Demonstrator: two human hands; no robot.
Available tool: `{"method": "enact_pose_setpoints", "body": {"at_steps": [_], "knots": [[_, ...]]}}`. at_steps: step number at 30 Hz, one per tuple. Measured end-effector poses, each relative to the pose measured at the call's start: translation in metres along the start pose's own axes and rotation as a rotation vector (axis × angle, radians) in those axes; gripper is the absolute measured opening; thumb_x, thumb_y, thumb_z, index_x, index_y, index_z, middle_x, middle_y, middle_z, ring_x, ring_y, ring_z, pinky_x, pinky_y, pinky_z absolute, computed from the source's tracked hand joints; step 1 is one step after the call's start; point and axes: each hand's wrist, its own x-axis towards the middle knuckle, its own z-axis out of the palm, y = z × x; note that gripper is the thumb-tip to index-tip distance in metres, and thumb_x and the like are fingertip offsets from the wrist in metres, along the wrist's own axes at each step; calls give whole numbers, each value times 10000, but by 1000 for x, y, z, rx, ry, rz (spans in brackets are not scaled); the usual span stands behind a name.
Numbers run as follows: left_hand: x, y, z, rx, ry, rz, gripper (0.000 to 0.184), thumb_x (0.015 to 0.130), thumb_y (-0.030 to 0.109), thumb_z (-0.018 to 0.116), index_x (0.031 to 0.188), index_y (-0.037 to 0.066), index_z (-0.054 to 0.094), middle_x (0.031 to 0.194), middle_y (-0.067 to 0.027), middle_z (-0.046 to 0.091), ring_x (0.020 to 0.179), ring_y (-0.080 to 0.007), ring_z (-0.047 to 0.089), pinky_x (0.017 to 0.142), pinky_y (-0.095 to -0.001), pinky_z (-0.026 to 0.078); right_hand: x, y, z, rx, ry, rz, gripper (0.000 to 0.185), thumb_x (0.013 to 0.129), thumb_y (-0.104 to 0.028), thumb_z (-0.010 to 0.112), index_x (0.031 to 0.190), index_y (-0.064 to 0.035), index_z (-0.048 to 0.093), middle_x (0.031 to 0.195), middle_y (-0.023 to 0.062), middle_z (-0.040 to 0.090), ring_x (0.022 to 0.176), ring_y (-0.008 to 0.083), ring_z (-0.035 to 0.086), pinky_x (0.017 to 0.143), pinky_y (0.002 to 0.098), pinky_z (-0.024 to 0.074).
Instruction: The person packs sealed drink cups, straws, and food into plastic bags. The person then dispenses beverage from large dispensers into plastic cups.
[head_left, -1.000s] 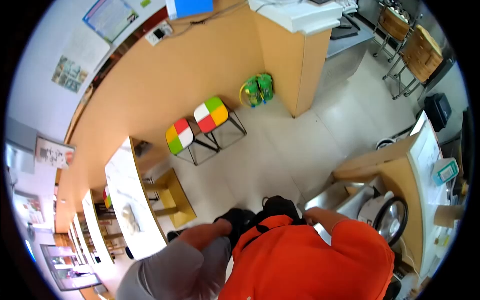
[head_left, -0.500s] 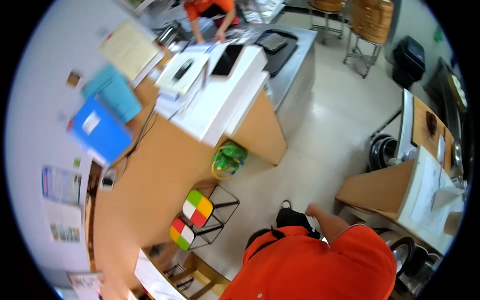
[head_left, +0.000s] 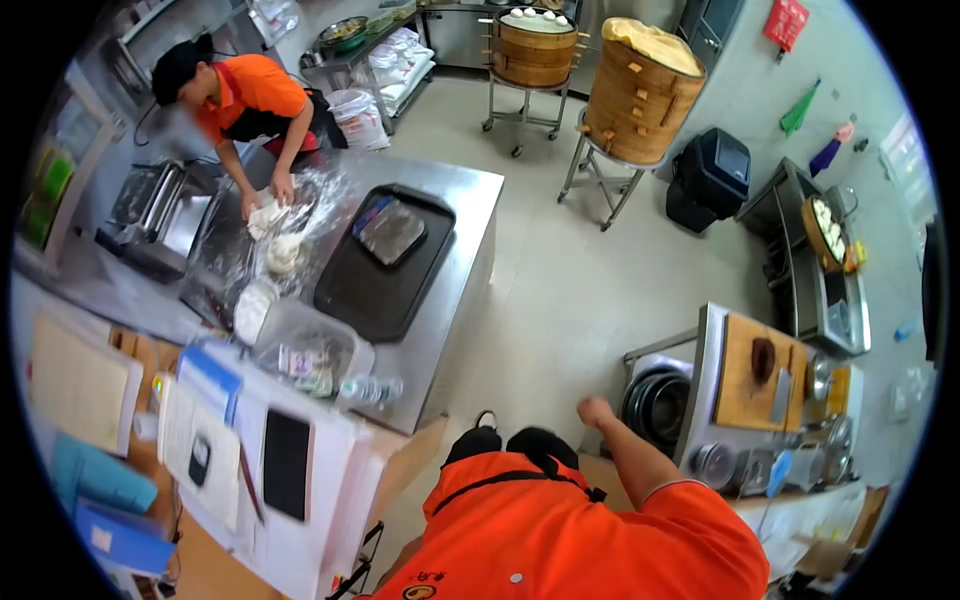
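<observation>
My right hand (head_left: 596, 411) hangs low in front of my orange shirt (head_left: 560, 530), over the tiled floor, with its fingers curled in. Whether anything is inside those fingers is too small to make out. The nearest thing on its right is a stack of dark round pans (head_left: 658, 405) under a side table. Of my left arm only a bit shows beside the shirt at the bottom, and the left hand is out of view.
A co-worker (head_left: 262, 95) handles dough (head_left: 268, 215) on a steel table (head_left: 478, 185) bearing a black tray (head_left: 400, 290). Bamboo steamers (head_left: 640, 95) on wheeled stands and a black bin (head_left: 712, 178) stand ahead. A cutting board (head_left: 750, 375) lies at right, a counter (head_left: 335, 480) at left.
The view has turned from the stools and dining tables to the kitchen. The steel table and co-worker are nearer and fuller in view. My right arm now reaches forward.
</observation>
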Motion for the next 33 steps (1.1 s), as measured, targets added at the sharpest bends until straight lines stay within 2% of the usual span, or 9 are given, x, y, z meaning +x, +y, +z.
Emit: {"method": "enact_pose_setpoints", "body": {"at_steps": [2,7,11,12,16,21,23,26,33], "knots": [[24,74,-49,62,-29,38,333,990,349,512,1059,86,704,1027,-215,705,994,-370,676,846,-494,518,4,73,-1,-551,-612,-205,180,816,-256,681,874,-127,792,930,108,764,880,312,717,741,420,560],[106,262,-138,131,-45,142,324,993,342,511,1049,85,701,1007,-217,706,977,-369,680,831,-494,522,30,156,-123,343,-805,681,197,955,-139,570,1044,-5,683,965,172,650,746,288,602,666,453,502],[162,433,-180,120,-29,180,317,995,337,510,1040,85,698,990,-218,707,963,-368,683,820,-493,524,261,273,-192,6,-812,389,251,889,-268,690,946,-28,738,951,172,686,813,279,662,729,402,538],[173,474,-188,118,-26,201,316,996,335,510,1038,85,697,986,-219,707,960,-368,684,817,-493,525,323,271,-242,-310,-488,179,270,807,-336,756,897,-83,770,932,169,731,890,297,713,843,385,566],[192,628,-228,100,7,346,309,998,330,509,1029,85,695,970,-220,708,946,-367,687,805,-492,527,538,192,-503,40,260,12,555,943,-480,545,753,-1,752,865,241,724,882,422,698,868,495,550],[210,830,-372,-225,217,499,289,1009,299,514,1033,60,675,936,-213,707,875,-376,697,784,-473,528,690,27,-816,244,306,-259,331,935,-297,660,905,29,702,913,262,709,930,449,676,854,498,534],[240,905,-442,-472,296,573,296,1008,319,575,1062,41,663,953,-155,718,881,-257,692,813,-379,538,756,-14,-874,344,436,-491,270,981,-233,643,902,23,674,726,168,703,676,273,721,689,390,560],[335,993,-551,-532,477,723,274,987,295,626,1081,40,660,973,-181,717,873,-250,702,793,-387,549,809,-55,-938,399,345,-532,312,959,-257,663,864,40,643,826,225,706,802,394,706,739,453,546],[352,1126,-920,-602,995,766,262,929,244,675,1101,50,635,930,-144,713,818,-301,686,739,-424,545,895,-113,-1033,406,-14,-504,352,961,-279,687,780,19,642,640,138,672,592,215,691,590,355,526]]}}
